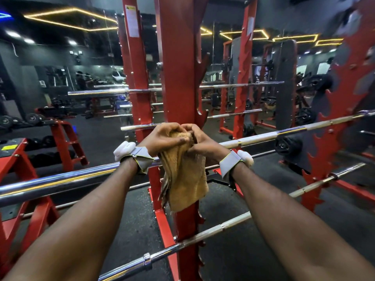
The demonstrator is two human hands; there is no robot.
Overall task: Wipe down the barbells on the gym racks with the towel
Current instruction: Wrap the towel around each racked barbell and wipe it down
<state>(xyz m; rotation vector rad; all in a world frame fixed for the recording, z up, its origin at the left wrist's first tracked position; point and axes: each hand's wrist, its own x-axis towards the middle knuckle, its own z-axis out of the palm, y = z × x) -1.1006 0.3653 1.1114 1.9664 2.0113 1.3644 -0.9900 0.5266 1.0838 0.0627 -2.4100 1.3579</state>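
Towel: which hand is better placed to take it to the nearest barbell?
Probably left. The left hand wraps over the bunched top of the towel, and the barbell passes right by its wrist. The right hand also grips the towel, so it's close.

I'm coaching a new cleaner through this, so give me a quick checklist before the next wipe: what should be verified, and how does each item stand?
1. Towel held firmly: ok, left hand and right hand both grip the top of the towel.
2. Towel wrapped round the barbell: not ok, it hangs loose in front.
3. Towel opened out: not ok, bunched.
4. Barbell seated on the hooks of the red upright: cannot tell, the towel hides it.
5. Barbell's left stretch free of plates: ok.
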